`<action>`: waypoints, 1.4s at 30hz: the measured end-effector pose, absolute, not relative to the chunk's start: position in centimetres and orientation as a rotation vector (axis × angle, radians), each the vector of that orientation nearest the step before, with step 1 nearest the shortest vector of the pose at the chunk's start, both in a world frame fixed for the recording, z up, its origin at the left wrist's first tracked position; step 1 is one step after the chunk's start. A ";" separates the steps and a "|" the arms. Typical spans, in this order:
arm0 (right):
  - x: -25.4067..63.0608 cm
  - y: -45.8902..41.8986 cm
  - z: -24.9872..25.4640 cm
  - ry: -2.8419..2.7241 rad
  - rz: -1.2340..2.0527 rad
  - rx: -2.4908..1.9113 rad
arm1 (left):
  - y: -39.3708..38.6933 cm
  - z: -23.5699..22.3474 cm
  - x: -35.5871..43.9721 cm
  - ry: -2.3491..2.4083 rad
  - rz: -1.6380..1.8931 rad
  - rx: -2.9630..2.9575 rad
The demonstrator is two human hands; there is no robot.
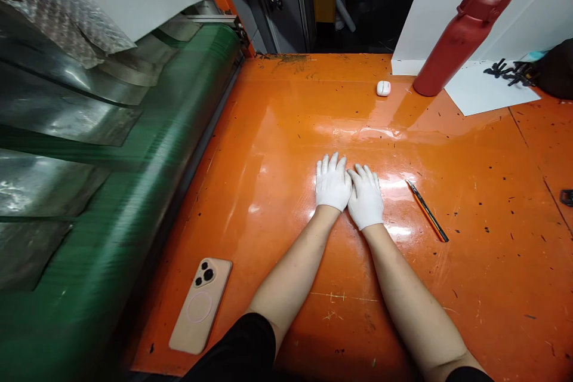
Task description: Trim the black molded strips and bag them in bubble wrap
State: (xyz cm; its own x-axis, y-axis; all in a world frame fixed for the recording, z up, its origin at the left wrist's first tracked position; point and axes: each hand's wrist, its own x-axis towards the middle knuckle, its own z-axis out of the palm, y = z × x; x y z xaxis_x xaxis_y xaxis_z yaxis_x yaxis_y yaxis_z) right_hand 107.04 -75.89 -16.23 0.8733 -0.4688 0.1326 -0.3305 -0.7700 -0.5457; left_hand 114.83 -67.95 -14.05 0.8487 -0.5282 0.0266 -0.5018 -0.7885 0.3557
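Both gloved hands are flat on the orange tabletop (pixel 277 203), mid-frame, touching each other. Left hand (pixel 332 184) is palm down, fingers slightly spread, holding nothing; right hand (pixel 366 198) is the same, with a utility knife (pixel 427 211) lying just right of it.

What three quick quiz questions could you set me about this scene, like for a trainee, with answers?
1. Which is nearest the right hand?
A) the red bottle
B) the craft knife
C) the small white case

2. True or false: the phone lies with its camera lenses facing up.

3. Fill in the colour: the left hand and the right hand both rest on the orange table in ____ gloves.

Key: 1. B; 2. true; 3. white
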 end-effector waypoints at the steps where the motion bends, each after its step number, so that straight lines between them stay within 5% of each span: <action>1: 107.0 -75.9 -16.3 0.580 -0.358 -2.519 | -68.0 -14.0 114.8 -0.771 -0.107 2.674; 42: 107.1 -75.9 -15.9 0.591 -0.328 -2.519 | -68.0 -13.9 114.9 -0.762 -0.126 2.682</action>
State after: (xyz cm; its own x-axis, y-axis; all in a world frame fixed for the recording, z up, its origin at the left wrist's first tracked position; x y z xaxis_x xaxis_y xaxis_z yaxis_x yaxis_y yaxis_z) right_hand 107.07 -75.89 -15.88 0.8749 -0.4715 0.1110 -0.3434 -0.7654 -0.5443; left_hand 114.85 -68.00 -13.88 0.8516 -0.5241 0.0096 -0.4930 -0.7947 0.3541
